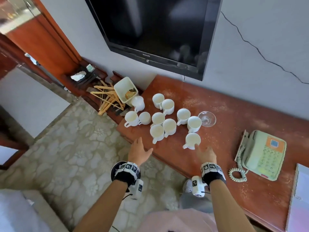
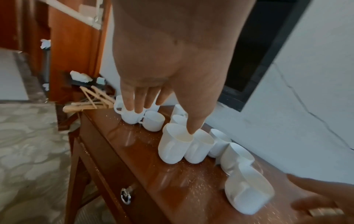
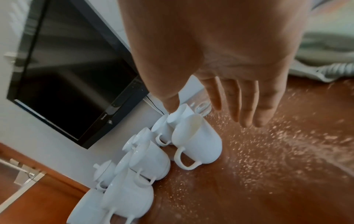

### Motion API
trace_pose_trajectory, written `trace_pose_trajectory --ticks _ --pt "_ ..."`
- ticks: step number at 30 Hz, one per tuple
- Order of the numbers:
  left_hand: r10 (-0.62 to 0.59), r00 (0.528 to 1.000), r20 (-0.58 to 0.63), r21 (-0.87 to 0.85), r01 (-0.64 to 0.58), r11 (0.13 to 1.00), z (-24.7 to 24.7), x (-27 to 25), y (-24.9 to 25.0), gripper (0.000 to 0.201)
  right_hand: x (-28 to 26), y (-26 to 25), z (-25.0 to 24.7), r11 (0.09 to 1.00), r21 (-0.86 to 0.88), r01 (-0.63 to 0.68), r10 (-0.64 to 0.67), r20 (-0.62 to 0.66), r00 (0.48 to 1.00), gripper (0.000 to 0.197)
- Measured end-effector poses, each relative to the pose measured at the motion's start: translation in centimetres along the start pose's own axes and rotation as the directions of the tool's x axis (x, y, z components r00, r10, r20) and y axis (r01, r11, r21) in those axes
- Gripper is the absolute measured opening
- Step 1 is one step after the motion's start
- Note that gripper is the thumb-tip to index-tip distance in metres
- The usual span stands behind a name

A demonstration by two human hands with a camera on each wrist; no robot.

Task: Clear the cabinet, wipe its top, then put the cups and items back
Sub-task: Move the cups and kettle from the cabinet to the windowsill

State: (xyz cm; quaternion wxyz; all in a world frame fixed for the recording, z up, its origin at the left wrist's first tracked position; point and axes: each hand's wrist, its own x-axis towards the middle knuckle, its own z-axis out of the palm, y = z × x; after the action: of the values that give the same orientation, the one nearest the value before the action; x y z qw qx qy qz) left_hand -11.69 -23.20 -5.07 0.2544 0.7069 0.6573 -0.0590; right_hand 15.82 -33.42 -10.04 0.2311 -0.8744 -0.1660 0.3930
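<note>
Several white cups (image 1: 158, 118) stand clustered on the left half of the dusty red-brown cabinet top (image 1: 222, 114), with a white lidded pot (image 1: 138, 102) at the far left and a glass dish (image 1: 207, 118) to their right. My left hand (image 1: 139, 150) hovers at the cabinet's front edge, fingers straight and spread, holding nothing. My right hand (image 1: 204, 154) reaches out flat just behind the nearest cup (image 1: 192, 140), fingers straight, not gripping it. In the left wrist view the fingers (image 2: 139, 100) hang above the cups (image 2: 175, 144). In the right wrist view the nearest cup (image 3: 197, 141) stands below the fingers (image 3: 247, 104).
A pale green telephone (image 1: 263, 154) with a coiled cord lies on the cabinet's right part, a grey board (image 1: 299, 198) at the far right. A black TV (image 1: 155, 29) hangs above. A cream bin (image 1: 125, 89) and wooden hangers (image 1: 107, 97) sit left of the cabinet. Patterned floor lies below.
</note>
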Motion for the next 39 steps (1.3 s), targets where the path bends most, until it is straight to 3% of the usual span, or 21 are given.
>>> trace_pose_trajectory --ticks 4,7,10,13,15,17,19,22,24,27,31,34,39 --pt "-0.078 0.994 0.075 -0.064 0.083 0.994 -0.7 3.3 2.8 0.082 3.6 -2.1 1.4 0.996 0.015 -0.084 0.082 0.094 0.992 0.064" --pt "-0.130 0.981 0.147 -0.061 0.140 0.988 -0.1 5.8 3.2 0.075 5.1 -2.4 2.4 0.987 0.004 -0.163 0.161 0.121 0.980 0.064" --pt "-0.145 0.966 0.214 -0.180 0.185 0.966 1.7 9.1 2.1 0.051 6.3 -2.1 3.5 0.965 0.070 -0.253 0.240 0.162 0.957 0.056" --pt "-0.136 0.955 0.262 -0.265 0.207 0.942 3.5 11.9 0.9 0.042 6.5 -2.1 4.3 0.902 0.212 -0.377 0.325 0.242 0.914 0.042" --pt "-0.129 0.938 0.321 -0.353 0.245 0.903 3.8 13.1 0.7 0.043 6.6 -2.0 4.8 0.801 0.352 -0.485 0.394 0.299 0.869 0.041" --pt "-0.137 0.897 0.421 -0.412 0.324 0.852 3.7 13.8 0.6 0.039 6.6 -1.9 5.7 0.740 0.408 -0.535 0.437 0.314 0.843 0.058" --pt "-0.133 0.851 0.507 -0.435 0.386 0.813 3.7 14.5 0.5 0.034 6.3 -2.3 5.7 0.677 0.450 -0.582 0.449 0.373 0.812 0.051" --pt "-0.120 0.791 0.600 -0.439 0.451 0.777 3.5 15.6 0.4 0.026 6.5 -2.8 7.2 0.492 0.583 -0.647 0.495 0.424 0.758 0.042" --pt "-0.102 0.751 0.652 -0.413 0.465 0.783 3.4 16.1 0.1 0.028 6.9 -2.2 8.8 0.429 0.623 -0.654 0.451 0.479 0.753 0.044" --pt "-0.075 0.672 0.736 -0.387 0.509 0.769 3.0 16.5 0.0 0.032 7.5 -1.8 10.3 0.316 0.700 -0.640 0.446 0.486 0.752 0.043" --pt "-0.037 0.576 0.817 -0.372 0.575 0.729 3.0 17.1 -0.3 0.037 6.0 -3.7 10.3 0.235 0.763 -0.602 0.472 0.452 0.757 0.037" --pt "-0.020 0.544 0.839 -0.375 0.605 0.702 3.5 17.5 -0.7 0.040 4.8 -4.8 9.9 0.315 0.779 -0.541 0.513 0.340 0.788 0.035" --pt "0.001 0.580 0.815 -0.420 0.589 0.691 4.0 17.7 -0.9 0.038 3.5 -4.2 9.0 0.408 0.791 -0.455 0.568 0.170 0.805 0.030"
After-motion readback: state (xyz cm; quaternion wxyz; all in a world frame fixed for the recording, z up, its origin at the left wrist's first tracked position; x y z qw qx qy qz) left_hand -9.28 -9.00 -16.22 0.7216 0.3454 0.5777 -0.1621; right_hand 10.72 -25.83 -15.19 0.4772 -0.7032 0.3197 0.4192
